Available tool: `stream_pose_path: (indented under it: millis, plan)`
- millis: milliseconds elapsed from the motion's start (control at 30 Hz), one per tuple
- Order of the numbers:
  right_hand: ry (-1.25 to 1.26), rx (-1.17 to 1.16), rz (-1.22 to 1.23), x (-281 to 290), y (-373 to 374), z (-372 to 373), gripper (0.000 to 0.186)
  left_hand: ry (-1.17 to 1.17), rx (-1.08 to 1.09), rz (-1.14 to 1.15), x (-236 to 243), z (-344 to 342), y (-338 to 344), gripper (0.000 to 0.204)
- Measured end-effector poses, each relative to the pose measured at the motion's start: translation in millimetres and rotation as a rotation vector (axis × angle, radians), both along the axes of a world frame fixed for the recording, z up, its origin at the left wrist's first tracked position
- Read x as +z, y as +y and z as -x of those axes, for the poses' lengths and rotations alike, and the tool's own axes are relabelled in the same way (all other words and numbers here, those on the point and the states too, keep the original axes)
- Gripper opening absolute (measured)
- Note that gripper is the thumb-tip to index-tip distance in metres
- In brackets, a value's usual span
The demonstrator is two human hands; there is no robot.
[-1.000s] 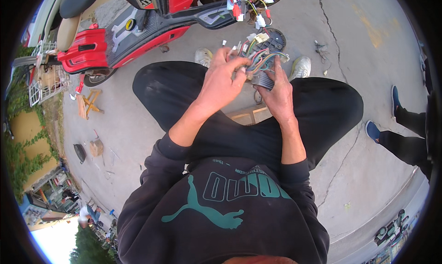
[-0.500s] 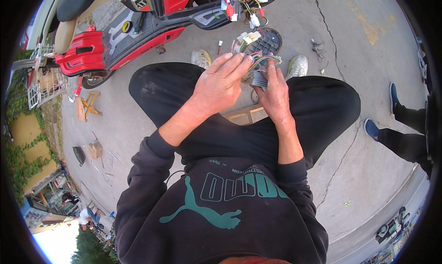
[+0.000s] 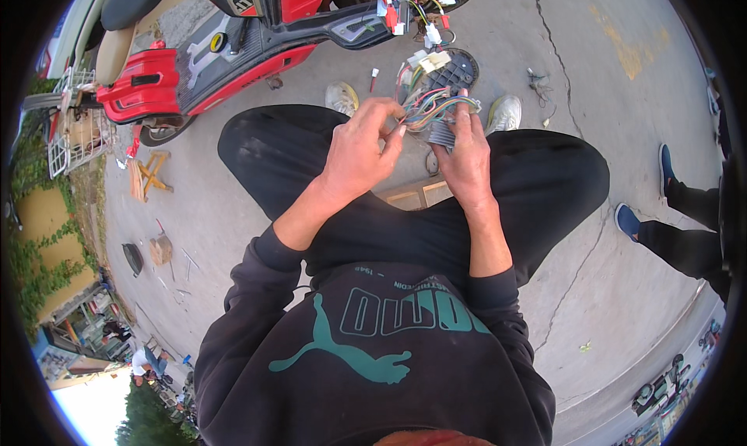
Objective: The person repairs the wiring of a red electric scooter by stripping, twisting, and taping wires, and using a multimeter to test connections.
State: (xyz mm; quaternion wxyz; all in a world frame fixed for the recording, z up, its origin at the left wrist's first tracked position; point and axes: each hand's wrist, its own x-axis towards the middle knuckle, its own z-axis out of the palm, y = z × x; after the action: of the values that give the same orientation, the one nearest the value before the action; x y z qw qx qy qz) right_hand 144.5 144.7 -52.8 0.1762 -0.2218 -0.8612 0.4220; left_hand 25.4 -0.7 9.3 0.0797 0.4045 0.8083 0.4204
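Observation:
My right hand [image 3: 465, 162] grips a grey finned metal box, apparently a controller [image 3: 441, 135], over the gap between my knees. A bundle of multicoloured wires [image 3: 428, 110] spreads from the box, with white plug connectors [image 3: 434, 61] at its far end. My left hand [image 3: 359, 149] is closed at the bundle's left side, thumb and forefinger pinching a thin wire. The exact wire between the fingertips is too small to make out. Beyond the bundle, a dark ribbed plastic cover [image 3: 459, 69] lies on the ground, partly hidden by connectors.
A red scooter [image 3: 214, 80] stands at the upper left, with loose wires and connectors [image 3: 397, 14] hanging from it. Yellow tape [image 3: 217, 42] rests on its footboard. A wooden stool [image 3: 155, 171] is at the left. Another person's shoes [image 3: 627, 221] are at the right.
My left hand has drawn back slightly toward me and left, from flat over the wires to a pinch at their side. More of the bundle shows. My right hand keeps its hold.

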Motion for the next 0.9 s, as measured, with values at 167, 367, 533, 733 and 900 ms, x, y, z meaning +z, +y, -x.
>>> stream_pose_path:
  millis: [167, 367, 533, 733, 900]
  plan:
    - [0.143, 0.084, -0.239, -9, 2, -2, 0.097, 0.089, -0.043, 0.146, 5, 3, 8, 0.024]
    - [0.208, 0.076, -0.372, -6, 4, 0, 0.075, 0.013, -0.065, 0.217, 1, 8, 14, 0.026]
    - [0.195, 0.1, -0.372, -8, 4, -3, 0.078, -0.334, -0.106, 0.162, -15, 16, 10, 0.026]
    - [0.274, 0.059, -0.329, -11, 4, 0, 0.086, -0.94, -0.055, 0.022, -3, 22, 8, 0.029]
    - [-0.007, 0.02, 0.11, -7, 0, 0, 0.102, -1.071, 0.044, -0.17, -18, 20, 5, 0.034]
